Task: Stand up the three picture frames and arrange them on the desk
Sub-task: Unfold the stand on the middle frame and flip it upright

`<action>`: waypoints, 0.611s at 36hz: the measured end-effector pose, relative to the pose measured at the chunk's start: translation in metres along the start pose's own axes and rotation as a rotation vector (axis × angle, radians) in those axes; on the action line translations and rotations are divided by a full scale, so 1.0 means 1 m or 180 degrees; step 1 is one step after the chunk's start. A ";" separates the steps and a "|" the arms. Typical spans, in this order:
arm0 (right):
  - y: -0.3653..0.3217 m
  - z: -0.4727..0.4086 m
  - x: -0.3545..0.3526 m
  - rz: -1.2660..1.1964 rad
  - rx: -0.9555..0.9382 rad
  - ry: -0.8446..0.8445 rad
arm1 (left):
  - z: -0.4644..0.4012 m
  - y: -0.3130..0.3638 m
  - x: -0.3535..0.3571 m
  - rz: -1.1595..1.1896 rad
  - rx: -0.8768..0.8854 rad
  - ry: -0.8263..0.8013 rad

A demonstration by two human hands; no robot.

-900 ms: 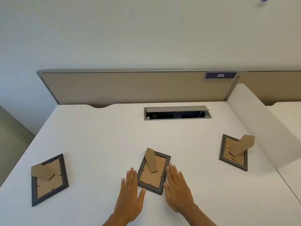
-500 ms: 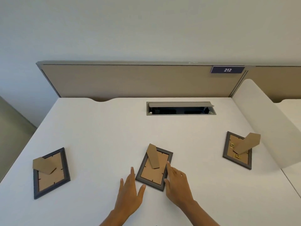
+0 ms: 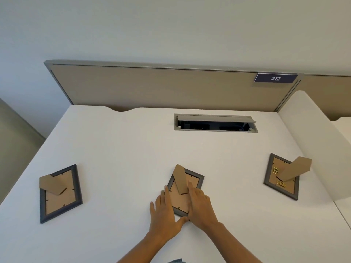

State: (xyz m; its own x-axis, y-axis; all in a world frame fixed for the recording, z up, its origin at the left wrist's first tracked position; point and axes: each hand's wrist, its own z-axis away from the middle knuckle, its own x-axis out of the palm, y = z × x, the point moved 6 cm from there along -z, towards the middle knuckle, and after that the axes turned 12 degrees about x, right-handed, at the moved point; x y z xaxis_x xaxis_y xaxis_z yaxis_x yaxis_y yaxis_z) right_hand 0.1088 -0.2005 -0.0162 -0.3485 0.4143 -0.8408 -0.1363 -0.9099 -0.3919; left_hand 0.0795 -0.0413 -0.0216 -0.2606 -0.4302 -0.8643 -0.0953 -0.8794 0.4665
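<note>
Three dark grey picture frames lie face down on the white desk (image 3: 123,149), brown backs up, each with its cardboard stand leg raised. The left frame (image 3: 59,194) and the right frame (image 3: 281,177) lie untouched. The middle frame (image 3: 182,194) sits between my hands. My left hand (image 3: 164,213) lies flat against its left edge, thumb at the near corner. My right hand (image 3: 201,205) rests on its right side, fingers laid on the brown backing beside the stand leg. Neither hand has lifted the frame.
An open cable hatch (image 3: 215,123) is set into the desk at the back centre. A tan partition (image 3: 152,88) with a sign reading 212 (image 3: 275,78) closes the far edge. A white side divider (image 3: 315,141) stands along the right. The desk drops off on the left.
Both hands have closed in on the middle frame from its near sides; the right hand's fingers now lie on its backing. The view has shifted slightly down and left.
</note>
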 end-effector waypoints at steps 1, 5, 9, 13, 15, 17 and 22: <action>0.000 -0.002 0.001 0.0054 -0.0027 -0.0018 | -0.002 0.001 0.000 -0.0078 -0.0007 -0.0030; 0.000 -0.006 0.000 0.0199 -0.0085 -0.0010 | -0.007 0.005 0.003 -0.0320 -0.0081 -0.0123; -0.002 -0.005 0.001 0.0297 -0.0137 -0.0039 | -0.007 0.011 0.004 -0.0492 -0.0131 -0.0200; -0.002 -0.005 0.002 0.0330 -0.0159 -0.0062 | -0.008 0.020 0.001 -0.0631 -0.0189 -0.0281; -0.002 -0.004 0.002 0.0328 -0.0186 -0.0100 | -0.007 0.023 0.001 -0.0675 -0.0224 -0.0330; 0.000 -0.004 0.003 0.0359 -0.0228 -0.0157 | -0.008 0.025 0.001 -0.0685 -0.0258 -0.0350; 0.003 0.000 0.002 0.0407 -0.0425 -0.0273 | -0.010 0.029 -0.005 -0.0575 -0.0293 -0.0121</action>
State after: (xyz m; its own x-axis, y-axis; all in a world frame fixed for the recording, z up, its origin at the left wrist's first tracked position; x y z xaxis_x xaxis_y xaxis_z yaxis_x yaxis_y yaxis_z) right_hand 0.1078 -0.2022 -0.0192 -0.4336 0.2870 -0.8542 0.0364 -0.9416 -0.3349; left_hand 0.0881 -0.0668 -0.0060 -0.2833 -0.2573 -0.9239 -0.0561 -0.9572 0.2838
